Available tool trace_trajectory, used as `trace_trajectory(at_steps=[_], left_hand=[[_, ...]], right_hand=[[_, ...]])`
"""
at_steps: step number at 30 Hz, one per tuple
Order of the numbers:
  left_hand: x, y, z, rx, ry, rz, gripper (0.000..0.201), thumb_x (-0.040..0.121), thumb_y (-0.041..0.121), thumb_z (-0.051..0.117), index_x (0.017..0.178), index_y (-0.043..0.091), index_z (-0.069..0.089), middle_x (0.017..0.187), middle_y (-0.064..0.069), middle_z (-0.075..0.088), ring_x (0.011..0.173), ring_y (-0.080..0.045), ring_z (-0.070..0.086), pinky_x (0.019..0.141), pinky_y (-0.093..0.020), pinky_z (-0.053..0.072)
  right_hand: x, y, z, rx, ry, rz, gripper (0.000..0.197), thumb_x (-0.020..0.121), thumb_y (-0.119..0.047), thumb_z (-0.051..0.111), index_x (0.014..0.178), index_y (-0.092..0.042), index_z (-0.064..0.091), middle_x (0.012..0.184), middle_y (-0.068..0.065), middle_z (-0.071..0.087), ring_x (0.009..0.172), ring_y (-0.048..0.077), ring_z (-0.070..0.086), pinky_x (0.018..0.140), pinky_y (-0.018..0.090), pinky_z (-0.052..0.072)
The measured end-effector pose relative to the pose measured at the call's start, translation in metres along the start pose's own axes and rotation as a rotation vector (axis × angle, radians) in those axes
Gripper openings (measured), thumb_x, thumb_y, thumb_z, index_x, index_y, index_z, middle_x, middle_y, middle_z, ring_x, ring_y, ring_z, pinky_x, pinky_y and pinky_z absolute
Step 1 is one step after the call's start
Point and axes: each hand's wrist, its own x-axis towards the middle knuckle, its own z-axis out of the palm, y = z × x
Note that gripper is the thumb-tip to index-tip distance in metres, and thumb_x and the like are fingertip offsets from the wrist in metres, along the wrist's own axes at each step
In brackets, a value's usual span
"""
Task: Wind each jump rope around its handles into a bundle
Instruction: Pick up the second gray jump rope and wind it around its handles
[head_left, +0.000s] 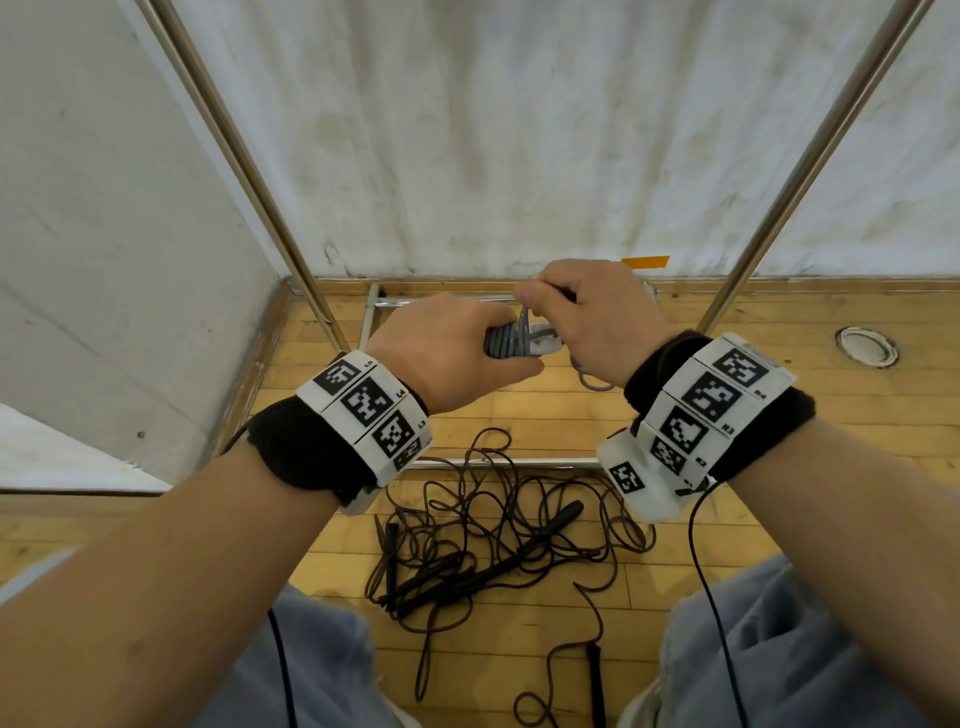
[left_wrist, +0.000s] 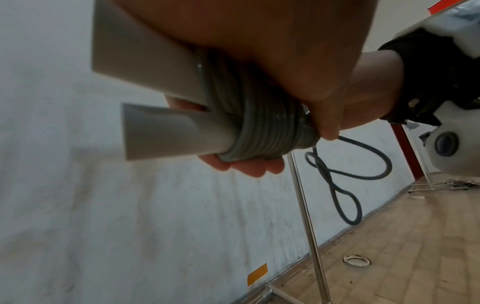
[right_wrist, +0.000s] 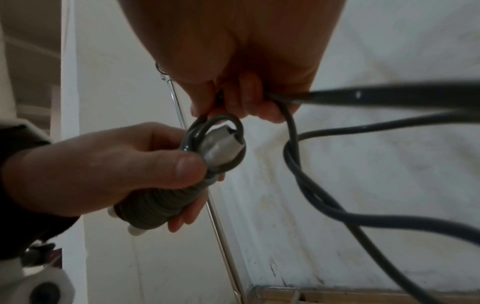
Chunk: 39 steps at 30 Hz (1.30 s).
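Observation:
My left hand (head_left: 447, 353) grips a grey jump rope bundle (head_left: 511, 340): two pale grey handles (left_wrist: 155, 131) side by side with many turns of grey cord (left_wrist: 259, 127) wound round them. My right hand (head_left: 587, 317) pinches the loose grey cord (right_wrist: 291, 127) just above the bundle (right_wrist: 155, 203), where a loop (right_wrist: 221, 142) passes over the handle ends. A short slack loop (left_wrist: 348, 185) hangs below the right hand. On the floor lies a tangle of black jump ropes (head_left: 498, 545) with thin black handles (head_left: 550, 525).
Two slanted metal poles (head_left: 244, 156) (head_left: 810, 156) of a floor frame rise either side of my hands before a white wall. A round floor fitting (head_left: 866, 347) sits at the right. My knees in grey trousers (head_left: 779, 649) flank the black ropes on the wooden floor.

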Motion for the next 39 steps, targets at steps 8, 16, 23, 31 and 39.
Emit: trace_trajectory(at_steps=[8,16,23,31,39], left_hand=[[-0.006,0.004,-0.01,-0.185,0.083,0.068,0.033,0.081,0.058,0.049,0.093,0.031,0.063,0.061,0.013,0.055,0.055,-0.002,0.052,0.049,-0.021,0.03],[-0.005,0.01,-0.013,-0.623,0.228,-0.069,0.024,0.087,0.043,0.062,0.1,0.022,0.062,0.069,0.006,0.059,0.061,-0.008,0.054,0.057,-0.029,0.045],[-0.001,0.006,-0.013,-0.647,0.305,-0.15,0.027,0.09,0.041,0.061,0.101,0.017,0.059,0.077,-0.005,0.063,0.069,-0.024,0.058,0.064,-0.044,0.049],[0.005,-0.012,-0.005,-0.394,0.355,-0.23,0.03,0.089,0.05,0.056,0.105,0.024,0.058,0.07,0.007,0.057,0.065,-0.012,0.056,0.053,-0.027,0.039],[0.01,-0.03,0.003,0.019,0.238,-0.27,0.037,0.093,0.053,0.047,0.115,0.024,0.049,0.071,0.009,0.051,0.057,-0.012,0.043,0.044,-0.024,0.025]], right_hand=[[0.004,0.004,-0.005,0.42,-0.07,0.151,0.044,0.093,-0.039,0.052,0.073,-0.001,0.06,0.059,0.006,0.043,0.053,0.012,0.041,0.051,0.019,0.034],[0.005,0.002,0.002,0.934,-0.1,0.279,0.031,0.096,-0.009,0.042,0.072,-0.019,0.058,0.052,-0.003,0.036,0.044,0.01,0.024,0.042,0.022,0.017],[-0.001,-0.007,0.013,0.525,-0.022,0.14,0.028,0.1,-0.015,0.037,0.076,-0.01,0.051,0.059,0.0,0.036,0.044,0.005,0.029,0.045,0.02,0.027],[-0.006,-0.008,0.018,0.092,-0.155,0.057,0.029,0.095,-0.021,0.047,0.066,-0.019,0.043,0.058,-0.007,0.04,0.052,0.009,0.037,0.052,0.024,0.028],[-0.01,-0.007,0.015,-0.195,-0.272,0.018,0.034,0.097,-0.029,0.042,0.064,-0.025,0.041,0.062,-0.006,0.046,0.056,0.011,0.044,0.056,0.029,0.036]])
